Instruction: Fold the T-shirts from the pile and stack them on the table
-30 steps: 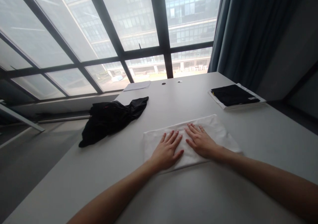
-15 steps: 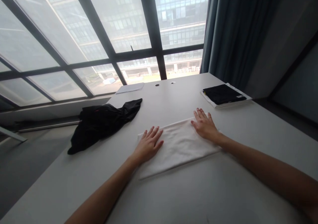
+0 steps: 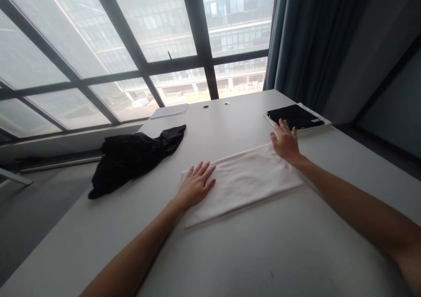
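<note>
A white folded cloth garment lies flat on the table in front of me, lightly wrinkled across its middle. On its left end rests my left hand, palm down with fingers spread. My right hand is at the far right corner of the cloth, its fingers apart and pointing toward the folded stack; whether it presses on the fabric I cannot tell. Just beyond those fingertips is a folded black garment with a small white label, lying on folded white cloth.
A crumpled black garment lies at the table's left edge. Paper sheets lie at the far left corner of the white table. Two cable holes sit near its far edge. Windows and a dark curtain stand behind.
My right hand has slid right and away from me, off the middle of the cloth's right part to its far corner. My left hand stays in place. The view has tilted slightly.
</note>
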The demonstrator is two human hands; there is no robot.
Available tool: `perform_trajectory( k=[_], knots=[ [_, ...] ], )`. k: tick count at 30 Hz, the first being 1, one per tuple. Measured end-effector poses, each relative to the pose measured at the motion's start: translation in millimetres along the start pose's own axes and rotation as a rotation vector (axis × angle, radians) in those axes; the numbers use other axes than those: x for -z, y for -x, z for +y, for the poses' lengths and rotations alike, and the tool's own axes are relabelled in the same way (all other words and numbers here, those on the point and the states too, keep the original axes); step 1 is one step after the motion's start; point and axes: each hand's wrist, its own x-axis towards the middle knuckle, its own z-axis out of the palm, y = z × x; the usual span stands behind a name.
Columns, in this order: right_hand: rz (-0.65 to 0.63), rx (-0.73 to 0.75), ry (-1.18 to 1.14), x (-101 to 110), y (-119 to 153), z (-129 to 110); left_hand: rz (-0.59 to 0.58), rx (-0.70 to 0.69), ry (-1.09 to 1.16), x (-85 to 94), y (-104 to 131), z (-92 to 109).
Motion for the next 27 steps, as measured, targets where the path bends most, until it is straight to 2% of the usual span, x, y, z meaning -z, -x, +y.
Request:
perform_trajectory(
  k=[2,3,5,7,9,14,15,19,20,22,24,27],
  knots=[
    [0.123,-0.004,-0.052,10.3,1.0,3.8,-0.002,0.001,-0.007,0.6,-0.1,1.2],
    [0.137,0.003,-0.065,12.1,6.3,5.0,-0.001,0.000,-0.010,0.8,-0.1,1.5],
    [0.054,0.077,-0.056,8.8,23.5,6.9,0.004,-0.002,-0.012,0.8,-0.4,1.3],
    [-0.135,0.190,-0.020,2.0,40.7,9.3,0.009,-0.007,-0.013,0.3,-0.9,0.1],
    [-0.245,0.232,0.007,0.1,48.4,12.7,0.006,-0.009,-0.016,0.0,-1.5,-0.8],
    [-0.127,0.188,-0.003,21.4,43.8,14.8,-0.018,-0.003,-0.012,1.7,-1.1,3.4],
    [-0.151,0.200,0.000,24.3,47.0,12.9,-0.022,0.000,-0.006,2.1,-1.0,4.5],
    [-0.388,0.322,0.044,21.9,75.2,2.5,-0.036,-0.001,0.056,9.2,-3.1,2.4],
    [-0.398,0.340,0.050,20.7,81.7,0.2,-0.041,-0.004,0.089,13.5,-4.1,0.1],
    [-0.323,0.349,0.046,21.2,90.7,-3.6,-0.007,0.010,0.151,25.0,-5.2,-4.5],
    [-0.233,0.347,0.032,24.1,96.1,-6.8,0.081,0.041,0.185,36.1,-3.0,-5.7],
    [-0.250,0.350,0.024,24.9,104.7,-10.2,0.153,0.046,0.184,39.9,8.9,3.5]
  ],
)
